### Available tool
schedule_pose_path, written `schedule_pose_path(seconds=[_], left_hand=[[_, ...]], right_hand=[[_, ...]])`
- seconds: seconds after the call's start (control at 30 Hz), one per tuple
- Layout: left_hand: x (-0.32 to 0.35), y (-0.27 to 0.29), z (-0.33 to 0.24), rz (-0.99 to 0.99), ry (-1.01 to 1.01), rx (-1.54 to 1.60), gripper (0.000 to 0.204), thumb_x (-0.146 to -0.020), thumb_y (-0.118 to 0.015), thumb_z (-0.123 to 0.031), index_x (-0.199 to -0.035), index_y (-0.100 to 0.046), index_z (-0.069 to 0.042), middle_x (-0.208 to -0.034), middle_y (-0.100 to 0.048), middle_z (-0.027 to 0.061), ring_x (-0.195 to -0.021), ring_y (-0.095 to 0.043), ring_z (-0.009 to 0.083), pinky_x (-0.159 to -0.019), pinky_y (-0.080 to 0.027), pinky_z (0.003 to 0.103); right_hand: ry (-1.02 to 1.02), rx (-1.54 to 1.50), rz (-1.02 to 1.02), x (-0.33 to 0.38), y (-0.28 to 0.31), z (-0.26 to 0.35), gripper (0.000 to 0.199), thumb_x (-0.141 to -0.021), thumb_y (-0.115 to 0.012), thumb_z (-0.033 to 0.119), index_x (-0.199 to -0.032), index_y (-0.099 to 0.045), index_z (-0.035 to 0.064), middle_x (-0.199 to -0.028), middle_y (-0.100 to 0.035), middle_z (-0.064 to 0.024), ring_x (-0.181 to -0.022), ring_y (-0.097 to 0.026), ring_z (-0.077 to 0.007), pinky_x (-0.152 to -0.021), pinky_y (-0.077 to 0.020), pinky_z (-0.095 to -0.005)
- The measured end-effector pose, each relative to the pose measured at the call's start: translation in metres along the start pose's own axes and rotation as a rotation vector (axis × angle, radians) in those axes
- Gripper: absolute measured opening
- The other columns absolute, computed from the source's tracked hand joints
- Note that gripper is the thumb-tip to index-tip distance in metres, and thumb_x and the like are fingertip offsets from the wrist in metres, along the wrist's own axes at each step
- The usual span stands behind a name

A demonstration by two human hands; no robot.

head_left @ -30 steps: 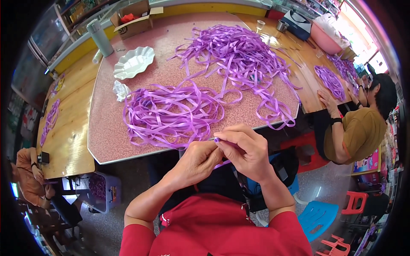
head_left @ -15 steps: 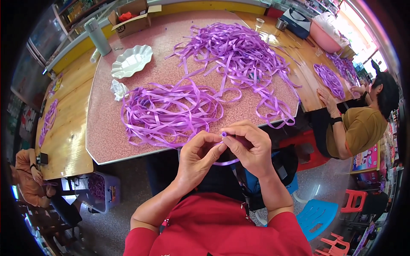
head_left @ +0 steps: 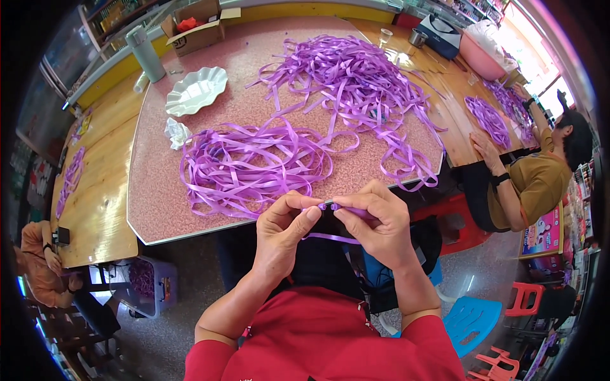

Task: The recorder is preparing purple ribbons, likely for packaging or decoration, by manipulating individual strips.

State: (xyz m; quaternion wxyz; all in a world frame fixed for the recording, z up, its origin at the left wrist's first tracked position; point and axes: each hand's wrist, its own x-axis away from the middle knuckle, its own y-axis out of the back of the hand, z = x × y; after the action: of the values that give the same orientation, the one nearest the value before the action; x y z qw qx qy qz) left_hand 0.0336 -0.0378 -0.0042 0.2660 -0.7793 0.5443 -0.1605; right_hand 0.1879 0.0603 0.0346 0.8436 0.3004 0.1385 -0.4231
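Just off the near table edge, my left hand [head_left: 277, 232] pinches one end of a purple ribbon strap, with a small purple plastic piece [head_left: 322, 206] at the fingertips. Facing it across a narrow gap, my right hand [head_left: 381, 225] pinches a matching purple plastic piece [head_left: 335, 206]. The strap's purple ribbon [head_left: 333, 239] sags in a curve below both hands, partly hidden by the fingers. Beyond my left hand lies a loose bundle of purple ribbon straps [head_left: 254, 168]. A larger heap of similar straps [head_left: 349, 76] covers the far right of the pink speckled table [head_left: 155, 190].
On the table stand a scalloped white dish [head_left: 197, 91], crumpled tissue [head_left: 177, 133], a grey-green bottle [head_left: 145, 54] and a cardboard box [head_left: 198, 30]. Co-workers sit at right [head_left: 534, 184] and left [head_left: 37, 260]. A blue chair [head_left: 470, 324] and plastic bin [head_left: 152, 286] stand below.
My fingertips have drawn apart, and two separate purple pieces now show where one showed between them. The co-worker at right has reached one arm farther forward, toward the straps there.
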Motion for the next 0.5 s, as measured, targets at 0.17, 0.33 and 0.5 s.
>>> schedule_pose_path(seconds=[0.17,0.33,0.5], left_hand=[[0.0006,0.0006,0.0025,0.027,-0.060,-0.007,0.010,-0.094,-0.069,-0.005,-0.103,-0.068,-0.001,-0.096,-0.062,-0.0015,-0.090,-0.058,0.0056,-0.082,-0.044,0.021],[-0.0005,0.0010,0.0013,0.029,-0.073,-0.013,0.010,-0.093,-0.069,-0.004,-0.103,-0.069,-0.001,-0.096,-0.062,-0.0007,-0.091,-0.057,0.0063,-0.084,-0.044,0.022],[0.0000,-0.0013,-0.0007,0.056,-0.052,0.017,0.009,-0.093,-0.069,-0.005,-0.102,-0.070,-0.001,-0.094,-0.062,-0.0011,-0.090,-0.058,0.0068,-0.085,-0.044,0.023]], right_hand=[[0.077,0.026,-0.030,-0.0010,-0.0057,0.0026,0.024,-0.080,-0.077,-0.006,-0.102,-0.074,0.0032,-0.082,-0.060,-0.0032,-0.065,-0.054,-0.0077,-0.054,-0.0415,-0.0223],[0.056,-0.016,-0.006,0.0001,-0.0064,0.0048,0.023,-0.082,-0.075,-0.006,-0.103,-0.073,0.0017,-0.083,-0.062,-0.0046,-0.069,-0.059,-0.0094,-0.056,-0.0452,-0.0231],[0.067,-0.046,0.026,-0.0010,-0.0037,0.0034,0.022,-0.082,-0.074,-0.006,-0.103,-0.072,0.0005,-0.090,-0.068,-0.0093,-0.074,-0.065,-0.0135,-0.061,-0.0502,-0.0241]])
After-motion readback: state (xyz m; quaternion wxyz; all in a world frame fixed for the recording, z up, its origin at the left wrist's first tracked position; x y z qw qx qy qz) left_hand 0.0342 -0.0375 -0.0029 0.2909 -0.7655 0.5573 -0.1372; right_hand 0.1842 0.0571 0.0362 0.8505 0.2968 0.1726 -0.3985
